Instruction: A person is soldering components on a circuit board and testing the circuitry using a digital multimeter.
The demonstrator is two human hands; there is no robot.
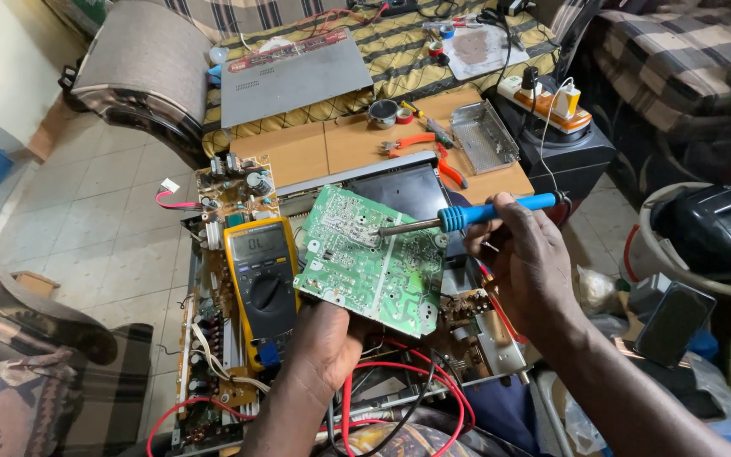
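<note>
The left hand (325,338) keeps its grip closed on the lower edge of a green printed circuit board (371,260), held tilted above the opened device chassis (433,190). The right hand (522,254) grips a blue-handled soldering iron (467,215), whose metal tip touches the board's upper part. A yellow multimeter (261,275) lies just beside the left grip.

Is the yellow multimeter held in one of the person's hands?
No, the yellow multimeter lies on the opened device; the left hand holds the green circuit board, the right hand the blue soldering iron.
</note>
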